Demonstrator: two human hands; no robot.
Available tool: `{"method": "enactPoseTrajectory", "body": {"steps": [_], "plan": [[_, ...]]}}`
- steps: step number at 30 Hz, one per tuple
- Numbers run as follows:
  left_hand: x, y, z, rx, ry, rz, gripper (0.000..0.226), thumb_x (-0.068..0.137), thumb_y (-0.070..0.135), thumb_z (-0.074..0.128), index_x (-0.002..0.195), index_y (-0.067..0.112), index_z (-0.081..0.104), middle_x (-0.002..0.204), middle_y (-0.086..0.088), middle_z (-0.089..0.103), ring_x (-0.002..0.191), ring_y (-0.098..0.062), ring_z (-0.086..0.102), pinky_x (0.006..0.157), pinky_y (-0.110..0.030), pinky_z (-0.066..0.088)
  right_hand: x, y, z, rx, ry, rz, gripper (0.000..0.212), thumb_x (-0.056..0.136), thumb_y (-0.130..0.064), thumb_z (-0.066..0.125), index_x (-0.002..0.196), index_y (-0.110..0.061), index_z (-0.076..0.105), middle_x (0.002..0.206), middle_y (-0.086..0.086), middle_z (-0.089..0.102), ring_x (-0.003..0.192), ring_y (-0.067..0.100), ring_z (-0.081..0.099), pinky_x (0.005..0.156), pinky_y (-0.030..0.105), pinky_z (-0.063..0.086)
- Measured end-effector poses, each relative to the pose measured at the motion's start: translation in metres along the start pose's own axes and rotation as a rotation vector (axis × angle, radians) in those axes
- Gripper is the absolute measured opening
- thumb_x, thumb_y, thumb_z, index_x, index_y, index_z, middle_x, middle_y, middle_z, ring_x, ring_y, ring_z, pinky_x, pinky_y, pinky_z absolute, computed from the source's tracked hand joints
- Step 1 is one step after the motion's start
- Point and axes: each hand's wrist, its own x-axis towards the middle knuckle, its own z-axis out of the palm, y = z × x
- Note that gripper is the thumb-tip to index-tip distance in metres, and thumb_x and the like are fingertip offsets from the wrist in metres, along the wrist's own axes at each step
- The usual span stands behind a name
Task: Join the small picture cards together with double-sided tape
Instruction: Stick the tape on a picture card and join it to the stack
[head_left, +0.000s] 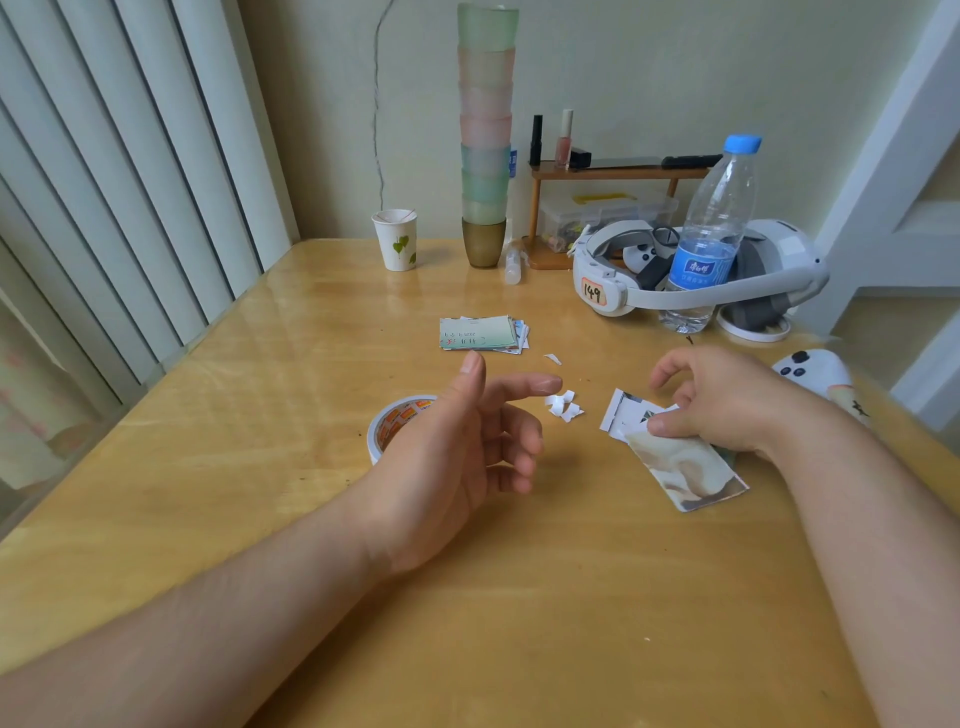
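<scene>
Cream-toned joined cards (675, 457) lie at four o'clock, pinched by the right hand (727, 400); the left hand (467, 441) hovers loose, empty. Press firmly along the seam, edges aligned.

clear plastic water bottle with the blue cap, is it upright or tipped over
Upright. The clear plastic water bottle stands on its base on the wooden table, blue cap on top, inside the loop of the white headset.
</scene>
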Motion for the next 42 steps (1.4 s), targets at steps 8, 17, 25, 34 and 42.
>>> {"method": "enactPoseTrajectory", "body": {"steps": [8, 17, 25, 34, 42], "plan": [[0.0, 0.0, 0.0, -0.001, 0.007, 0.001, 0.075, 0.094, 0.068, 0.034, 0.132, 0.014, 0.068, 0.085, -0.005, 0.059, 0.074, -0.018, 0.053, 0.074, -0.034, 0.047, -0.001, -0.003, -0.004, 0.001, 0.078, -0.039, 0.016, 0.08, -0.015, 0.088, 0.081, -0.025, 0.075, 0.073, -0.004, 0.076, 0.076, 0.015, 0.072, 0.068, 0.03, 0.052], [0.0, -0.001, 0.003, 0.041, 0.037, 0.02, 0.059, 0.096, 0.058, 0.043, 0.129, 0.016, 0.07, 0.083, -0.003, 0.061, 0.073, -0.017, 0.055, 0.071, -0.032, 0.051, -0.002, -0.005, -0.006, -0.01, 0.079, -0.034, 0.029, 0.092, -0.004, 0.071, 0.101, -0.032, 0.073, 0.088, -0.014, 0.078, 0.094, 0.007, 0.07, 0.085, 0.033, 0.056], [-0.003, 0.0, 0.003, 0.073, 0.06, 0.065, 0.038, 0.096, 0.038, 0.058, 0.126, 0.02, 0.072, 0.083, -0.005, 0.056, 0.076, -0.02, 0.054, 0.075, -0.034, 0.048, -0.015, -0.006, -0.029, 0.122, 0.146, -0.139, 0.05, 0.099, -0.004, 0.062, 0.13, -0.043, 0.063, 0.092, 0.004, 0.069, 0.08, 0.02, 0.06, 0.074, 0.037, 0.049], [-0.004, 0.009, 0.005, 0.203, 0.219, 0.295, 0.079, 0.08, 0.021, 0.082, 0.138, 0.062, 0.05, 0.133, -0.007, 0.058, 0.103, -0.016, 0.066, 0.07, -0.026, 0.052, -0.037, -0.067, 0.021, 0.904, -0.028, -0.253, 0.039, 0.106, 0.003, 0.045, 0.118, -0.024, 0.07, 0.107, 0.03, 0.068, 0.101, 0.036, 0.069, 0.098, 0.052, 0.057], [-0.002, 0.026, -0.001, -0.004, 0.244, 0.169, 0.077, 0.099, 0.014, 0.068, 0.158, 0.045, 0.03, 0.085, -0.007, 0.072, 0.075, -0.022, 0.071, 0.076, -0.034, 0.06, -0.036, -0.075, 0.046, 0.824, 0.189, -0.256, 0.036, 0.107, -0.006, 0.045, 0.103, -0.03, 0.072, 0.085, -0.006, 0.075, 0.058, 0.002, 0.06, 0.055, 0.019, 0.047]]}}
